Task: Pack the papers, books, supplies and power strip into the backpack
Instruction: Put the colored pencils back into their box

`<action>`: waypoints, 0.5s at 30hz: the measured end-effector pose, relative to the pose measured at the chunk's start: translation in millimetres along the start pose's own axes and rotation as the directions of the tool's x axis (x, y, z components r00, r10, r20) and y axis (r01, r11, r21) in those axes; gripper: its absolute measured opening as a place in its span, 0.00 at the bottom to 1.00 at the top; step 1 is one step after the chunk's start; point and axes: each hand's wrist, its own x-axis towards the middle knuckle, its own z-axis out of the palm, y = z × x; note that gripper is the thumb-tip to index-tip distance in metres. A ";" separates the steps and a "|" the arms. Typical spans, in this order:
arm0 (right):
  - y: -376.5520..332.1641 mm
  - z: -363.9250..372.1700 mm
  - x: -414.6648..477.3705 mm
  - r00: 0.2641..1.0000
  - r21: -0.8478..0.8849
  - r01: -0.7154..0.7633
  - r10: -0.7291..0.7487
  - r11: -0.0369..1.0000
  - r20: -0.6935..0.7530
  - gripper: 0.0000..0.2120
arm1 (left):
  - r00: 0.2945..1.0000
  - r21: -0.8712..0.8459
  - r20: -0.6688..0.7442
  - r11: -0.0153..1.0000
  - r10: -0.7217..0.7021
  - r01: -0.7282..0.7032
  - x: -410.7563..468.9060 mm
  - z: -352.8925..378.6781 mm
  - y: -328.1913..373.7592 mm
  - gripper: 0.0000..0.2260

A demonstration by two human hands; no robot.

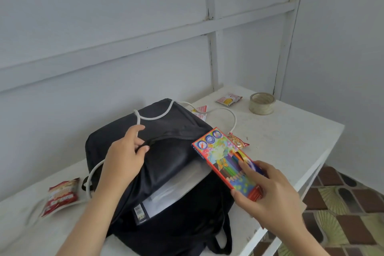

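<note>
Lying flat on the surface point(286, 143) right in front of me, the backpack point(187, 230) has its mouth turned up and toward my right. A red packet point(60, 195) sits on the surface off to the left of it. My left hand point(122, 158) grips the upper lip of the opening and lifts it, so the gap stands wide. My right hand point(272, 197) pinches the near end of the pencil box point(226, 162) between thumb and fingers. The box's long axis runs away from me and a little leftward, and its left edge hangs just at the right end of the mouth; the right hand is plainly the nearer one, and I judge the box must go left and down, turned end-first into the gap. Papers point(172, 189) already lie inside, with what looks like a book spine; they may catch a corner of the box. Just beyond the box lies a small packet point(238, 141); a white cord point(154, 117) loops over the bag's far side, probably the power strip's lead, though I cannot see the strip itself. Farthest, to the right, stands a tape roll point(262, 103).
</note>
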 end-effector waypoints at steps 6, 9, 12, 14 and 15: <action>-5.1 7.6 2.4 0.998 -0.108 -0.005 0.012 0.994 0.065 0.29 | 0.979 0.150 -0.069 0.972 0.193 -0.181 -16.0 4.2 5.1 0.23; -5.9 7.7 6.6 0.996 -0.143 0.006 0.007 0.990 0.087 0.30 | 0.867 0.232 -0.103 0.859 0.488 -0.456 -42.8 13.3 18.9 0.17; -5.5 7.9 10.5 0.996 -0.142 0.000 0.013 0.990 0.089 0.30 | 0.808 0.252 0.106 0.771 0.579 -0.585 -74.8 39.7 17.9 0.19; -5.5 7.9 11.8 0.996 -0.141 -0.004 0.016 0.990 0.086 0.29 | 0.834 0.280 0.224 0.786 0.505 -0.551 -85.6 54.5 8.1 0.26; -4.7 8.0 11.6 0.996 -0.145 0.000 0.013 0.989 0.090 0.29 | 0.848 0.291 0.242 0.798 0.472 -0.527 -86.1 58.2 2.3 0.28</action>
